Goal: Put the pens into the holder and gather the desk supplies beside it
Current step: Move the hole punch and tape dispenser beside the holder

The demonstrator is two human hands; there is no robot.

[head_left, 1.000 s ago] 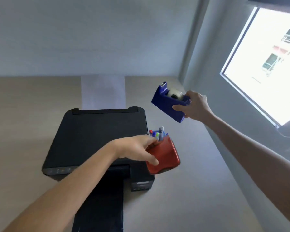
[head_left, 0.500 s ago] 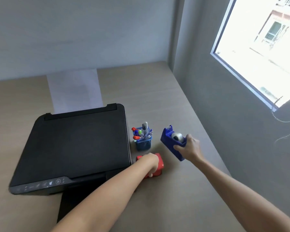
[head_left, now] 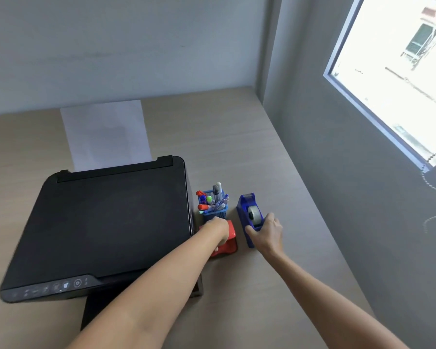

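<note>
A blue mesh holder (head_left: 215,214) stands on the desk just right of the printer, filled with several pens and markers (head_left: 213,199). Directly in front of it lies a red stapler-like object (head_left: 228,244), and my left hand (head_left: 218,230) rests on top of it, gripping it. To the right of the holder stands a blue tape dispenser (head_left: 248,217) with a white roll in it, resting on the desk. My right hand (head_left: 266,231) grips its near end.
A black printer (head_left: 106,220) fills the left of the wooden desk (head_left: 237,137), with a white sheet (head_left: 105,133) in its rear feed. A grey wall with a bright window (head_left: 398,71) borders the desk on the right.
Both hands came down from the air to the desk. The red object now lies in front of the holder and the tape dispenser stands to its right.
</note>
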